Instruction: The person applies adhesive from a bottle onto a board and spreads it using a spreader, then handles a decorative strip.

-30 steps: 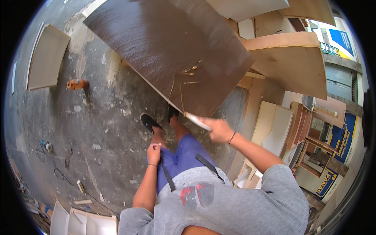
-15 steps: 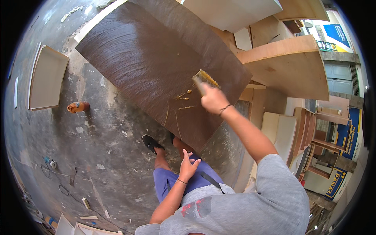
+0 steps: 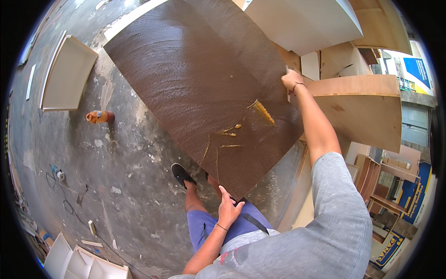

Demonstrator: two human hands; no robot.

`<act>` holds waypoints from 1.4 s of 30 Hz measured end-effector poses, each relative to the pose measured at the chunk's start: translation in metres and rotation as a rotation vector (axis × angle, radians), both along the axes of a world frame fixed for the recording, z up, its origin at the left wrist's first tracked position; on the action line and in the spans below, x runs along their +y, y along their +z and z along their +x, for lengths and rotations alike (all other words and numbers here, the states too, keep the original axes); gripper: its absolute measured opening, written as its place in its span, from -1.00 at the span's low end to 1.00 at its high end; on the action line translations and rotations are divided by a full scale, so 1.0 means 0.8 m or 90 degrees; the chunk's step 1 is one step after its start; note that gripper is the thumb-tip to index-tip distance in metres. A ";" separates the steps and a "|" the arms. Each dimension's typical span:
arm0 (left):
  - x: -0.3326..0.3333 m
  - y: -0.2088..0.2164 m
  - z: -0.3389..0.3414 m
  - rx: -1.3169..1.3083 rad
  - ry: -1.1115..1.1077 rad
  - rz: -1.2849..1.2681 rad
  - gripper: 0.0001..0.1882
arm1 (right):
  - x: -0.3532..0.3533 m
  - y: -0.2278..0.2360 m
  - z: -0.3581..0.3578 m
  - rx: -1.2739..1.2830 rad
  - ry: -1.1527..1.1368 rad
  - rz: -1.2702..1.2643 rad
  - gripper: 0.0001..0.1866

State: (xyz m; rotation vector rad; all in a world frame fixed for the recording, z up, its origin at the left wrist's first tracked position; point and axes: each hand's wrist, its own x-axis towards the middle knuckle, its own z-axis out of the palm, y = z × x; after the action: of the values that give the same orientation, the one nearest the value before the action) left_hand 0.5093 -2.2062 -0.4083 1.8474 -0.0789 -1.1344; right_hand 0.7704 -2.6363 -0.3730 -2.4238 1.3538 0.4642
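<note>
A large dark brown panel (image 3: 195, 88) lies before me, its left part covered in wet, curved streaks. My right hand (image 3: 292, 80) is closed at the panel's right edge around a flat, pale spreader (image 3: 288, 96), seen nearly edge-on and mostly hidden by the fingers. A ridged yellow strip of glue (image 3: 264, 113) lies on the brown face, left of and below that hand. Amber blobs of glue (image 3: 232, 130) and thin strings sit closer to me. By the panel's near corner is my left hand (image 3: 227, 211), fingers apart and holding nothing.
An orange-brown bottle (image 3: 100, 116) stands on the stained floor, below a pale shallow box (image 3: 69, 72). A corded power tool (image 3: 58, 173) lies at the left. Plywood boards (image 3: 357, 107) and a white panel (image 3: 302, 23) crowd the right. White shelving (image 3: 88, 265) is at the lower left.
My right hand has swept with the spreader from the panel's middle to its right edge, leaving the ridged glue strip behind. The whole view has shifted slightly. My left hand remains low, fingers apart.
</note>
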 end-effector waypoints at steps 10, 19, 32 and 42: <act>-0.005 -0.008 -0.004 -0.048 -0.016 0.017 0.19 | 0.196 0.005 0.025 0.021 0.803 -0.020 -0.61; 0.005 -0.005 -0.003 -0.035 -0.024 -0.018 0.21 | 0.057 0.028 -0.180 0.187 0.644 0.127 -0.31; 0.017 -0.009 -0.009 -0.014 -0.033 -0.065 0.20 | 0.388 -0.016 -0.086 -0.010 0.798 0.097 -0.48; 0.160 -0.067 -0.034 0.028 0.058 0.004 0.09 | 0.223 0.028 -0.214 0.158 0.355 0.180 -0.26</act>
State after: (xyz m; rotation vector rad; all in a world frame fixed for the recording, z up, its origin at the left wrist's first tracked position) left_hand 0.4825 -2.0778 -0.4621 1.8119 0.0343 -1.1122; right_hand 0.5991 -2.4575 -0.3503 -2.5292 0.6043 1.0452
